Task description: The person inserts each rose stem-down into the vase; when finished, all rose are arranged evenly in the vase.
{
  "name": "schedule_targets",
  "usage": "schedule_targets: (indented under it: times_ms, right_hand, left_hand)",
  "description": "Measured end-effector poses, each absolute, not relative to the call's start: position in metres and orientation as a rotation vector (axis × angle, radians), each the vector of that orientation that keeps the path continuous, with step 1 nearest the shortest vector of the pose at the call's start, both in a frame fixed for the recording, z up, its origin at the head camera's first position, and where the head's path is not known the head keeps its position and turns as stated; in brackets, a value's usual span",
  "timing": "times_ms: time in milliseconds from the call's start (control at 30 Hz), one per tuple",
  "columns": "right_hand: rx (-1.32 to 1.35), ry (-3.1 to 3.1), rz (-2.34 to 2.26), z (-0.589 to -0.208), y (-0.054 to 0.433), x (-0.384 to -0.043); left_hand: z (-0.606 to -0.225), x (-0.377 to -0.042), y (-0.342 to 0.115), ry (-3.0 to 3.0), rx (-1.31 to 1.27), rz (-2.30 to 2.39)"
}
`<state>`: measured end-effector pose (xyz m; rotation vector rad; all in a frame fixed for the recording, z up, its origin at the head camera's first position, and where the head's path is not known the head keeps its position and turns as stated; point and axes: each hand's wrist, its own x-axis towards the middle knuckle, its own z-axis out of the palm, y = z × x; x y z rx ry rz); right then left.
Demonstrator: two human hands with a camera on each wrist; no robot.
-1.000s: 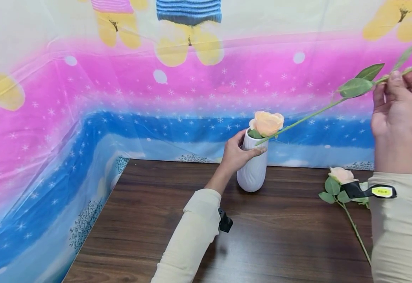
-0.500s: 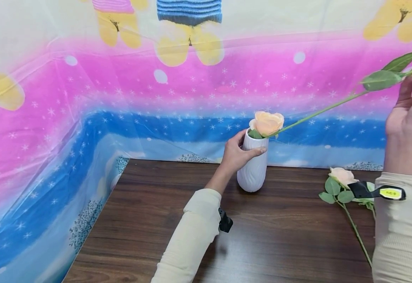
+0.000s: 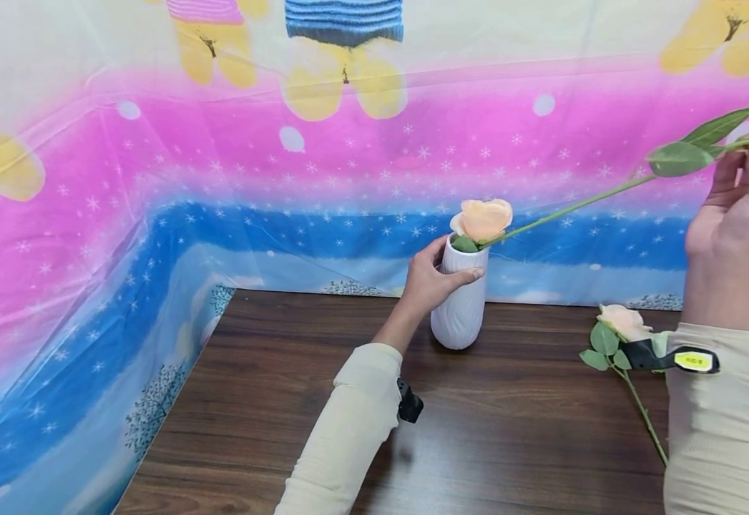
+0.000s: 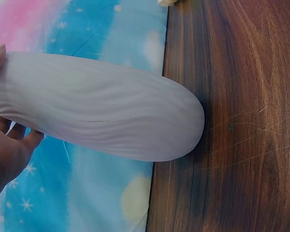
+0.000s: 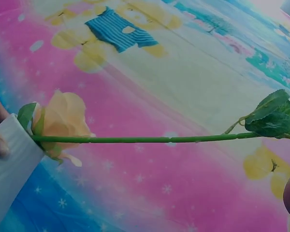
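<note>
1. the head view takes in both hands at once: the left hand [image 3: 435, 275] curls round the upper part of the white vase [image 3: 461, 307], thumb across its front, while the right hand [image 3: 737, 207] pinches a long green stem [image 3: 580, 207] near its leaves [image 3: 679, 159].
2. the right wrist view shows the stem's far end close up, at the vase's rim beside the peach rose [image 3: 482, 220] – i cannot tell whether the tip is inside.
3. the left wrist view shows the vase's lower side and rounded base, standing on the table [image 3: 509, 429].
4. the vase is matte, with wavy ridges; the rose has thin, layered petals, the stem is slim and smooth with small nodes, and the leaves are pointed ovals.
5. the table has dark, streaky wood grain; the printed cloth [image 3: 348, 157] behind is creased. a pale rose [image 3: 622, 322] lies by the right sleeve [image 3: 722, 415].
6. against half a second ago, the right hand and leaves sit slightly further left – and the peach rose has shifted a touch left and up. the left hand and vase match.
</note>
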<state>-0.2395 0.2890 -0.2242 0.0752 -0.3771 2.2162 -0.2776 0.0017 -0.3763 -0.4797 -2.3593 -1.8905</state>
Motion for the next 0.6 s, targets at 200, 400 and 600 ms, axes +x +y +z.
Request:
schedule_targets:
  times_ms: [200,400,600]
  right_hand:
    - [0.108,-0.559,2.168,-0.226,0.280,-0.238]
    - [0.174,-0.676,2.138,-0.228,0.272,-0.240]
    - [0.210,-0.726,2.176,-0.232,0.267,-0.242]
  left_hand:
    - [-0.375,-0.277,0.002,-2.364,-0.473,-1.885]
    - [-0.376,-0.277,0.002,-2.352,-0.483,-1.897]
    - [-0.377,-0.278,0.001,-2.367,-0.476,-1.876]
